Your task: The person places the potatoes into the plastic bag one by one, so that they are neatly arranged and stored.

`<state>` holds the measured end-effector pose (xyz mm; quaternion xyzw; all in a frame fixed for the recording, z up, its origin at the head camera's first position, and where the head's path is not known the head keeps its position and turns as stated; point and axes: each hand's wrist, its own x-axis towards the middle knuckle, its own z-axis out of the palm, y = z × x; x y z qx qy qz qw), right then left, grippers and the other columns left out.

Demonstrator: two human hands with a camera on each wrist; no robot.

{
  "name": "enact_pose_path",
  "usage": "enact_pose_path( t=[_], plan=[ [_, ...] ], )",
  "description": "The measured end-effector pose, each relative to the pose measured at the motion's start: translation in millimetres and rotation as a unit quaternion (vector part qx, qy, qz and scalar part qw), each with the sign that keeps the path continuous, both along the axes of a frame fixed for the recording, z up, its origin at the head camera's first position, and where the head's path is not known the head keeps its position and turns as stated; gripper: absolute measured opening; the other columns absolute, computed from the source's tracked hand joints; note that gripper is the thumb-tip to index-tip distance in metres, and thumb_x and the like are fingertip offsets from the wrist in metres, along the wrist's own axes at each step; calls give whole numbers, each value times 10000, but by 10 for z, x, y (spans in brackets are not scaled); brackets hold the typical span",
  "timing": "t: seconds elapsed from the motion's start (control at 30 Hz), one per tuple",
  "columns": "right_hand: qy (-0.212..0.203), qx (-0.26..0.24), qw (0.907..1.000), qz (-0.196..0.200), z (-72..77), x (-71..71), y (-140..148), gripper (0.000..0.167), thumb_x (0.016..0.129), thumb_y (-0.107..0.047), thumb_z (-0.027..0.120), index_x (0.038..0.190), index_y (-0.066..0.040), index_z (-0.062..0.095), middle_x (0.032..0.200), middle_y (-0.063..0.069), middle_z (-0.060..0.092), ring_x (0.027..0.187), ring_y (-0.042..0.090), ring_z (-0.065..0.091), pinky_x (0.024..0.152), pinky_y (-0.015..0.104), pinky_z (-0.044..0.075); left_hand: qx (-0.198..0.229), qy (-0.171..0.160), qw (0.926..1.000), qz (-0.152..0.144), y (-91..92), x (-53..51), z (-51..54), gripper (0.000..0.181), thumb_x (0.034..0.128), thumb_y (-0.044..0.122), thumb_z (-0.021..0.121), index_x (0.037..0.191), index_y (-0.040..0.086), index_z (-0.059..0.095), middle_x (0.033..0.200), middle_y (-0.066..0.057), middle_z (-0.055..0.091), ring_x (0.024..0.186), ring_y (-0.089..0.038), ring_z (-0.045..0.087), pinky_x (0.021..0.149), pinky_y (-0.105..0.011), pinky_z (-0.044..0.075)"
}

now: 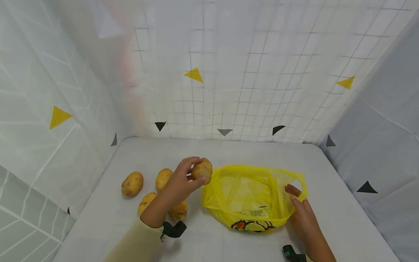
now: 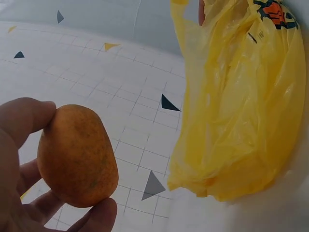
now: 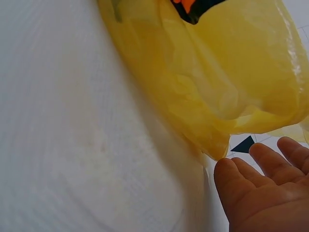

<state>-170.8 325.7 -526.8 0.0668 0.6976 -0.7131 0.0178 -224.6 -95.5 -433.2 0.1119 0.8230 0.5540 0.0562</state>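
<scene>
1 potato [image 1: 202, 170] gripped in the left hand [image 1: 178, 185] near the yellow bag [image 1: 219, 212], loose-fingered right hand [image 1: 303, 215] at its handle [image 1: 305, 192]

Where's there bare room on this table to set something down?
Behind the yellow plastic bag, up to the back edge of the table; also between the right hand and the table's right edge. It's crowded on the left: four potatoes lie near the left hand, which holds a fifth potato.
</scene>
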Motion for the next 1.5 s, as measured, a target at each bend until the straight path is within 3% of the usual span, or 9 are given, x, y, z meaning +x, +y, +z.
enact_pose_path(
  t=[0.17,0.3,0.47,0.6,0.77,1.07,1.23,1.4,1.5],
  plan=[
    [-250,256,9994,-22,20,3,-26,570,1144,-401,395,1630,-129,274,1695,19,205,1593,163,64,1215,177,254,-89,-42,10000,-4,38,15,-29,599,949,361,794,1471,371,501,1581,102,387,1380,-274,503,1079,-453,526],
    [-536,499,9973,-63,36,-19,-35,554,1141,-295,419,1650,-163,245,1730,57,156,1584,165,129,1122,94,327,-98,-98,9998,-112,66,-14,-44,614,949,385,790,1483,367,487,1587,111,374,1376,-261,499,1077,-445,528],
    [-496,1150,9921,7,27,-29,-23,580,1127,-229,434,1666,-175,226,1727,61,194,1554,180,216,995,17,367,-191,6,9996,-223,128,-79,-62,637,953,384,784,1507,324,476,1607,78,363,1397,-249,485,1083,-450,522],
    [-322,1318,9907,118,16,-53,-22,612,1120,-200,447,1676,-146,198,1741,74,177,1559,213,206,967,1,362,-326,123,9990,-286,165,-125,-51,650,957,389,778,1522,284,474,1624,34,355,1373,-246,504,1079,-460,522],
    [-374,1305,9906,178,2,-56,-37,662,1090,-121,464,1682,-158,170,1745,80,157,1573,249,165,969,6,348,-438,14,9982,-413,208,-138,-63,665,959,441,763,1532,280,467,1632,30,336,1328,-226,522,1064,-445,529],
    [-224,1841,9824,225,1,-40,-28,657,1089,-168,476,1680,-157,188,1731,106,217,1587,306,187,950,-17,314,-867,360,9939,-575,409,-184,-175,597,968,433,751,1499,291,519,1628,-11,353,1369,-258,485,1082,-484,503],
    [-359,1894,9809,248,-14,-50,-1,686,1073,-160,495,1682,-158,181,1735,108,213,1592,318,176,945,-19,295,-967,336,9926,-647,506,-219,-231,580,976,421,743,1495,289,522,1627,-22,358,1337,-273,505,1051,-488,514],
    [-554,2227,9730,231,-21,-69,-7,713,1062,-188,514,1687,-195,172,1733,84,235,1600,301,175,916,-30,279,-1176,403,9905,-593,562,-275,-280,575,979,423,738,1496,292,524,1630,-25,365,1359,-294,484,1010,-481,536],
    [-508,2117,9757,262,-23,-82,-16,717,1054,-153,517,1682,-149,172,1731,120,219,1606,309,141,926,-28,280,-1344,426,9890,-440,595,-305,-293,566,971,422,748,1483,301,536,1632,-19,369,1380,-324,449,969,-489,554]
  ],
)
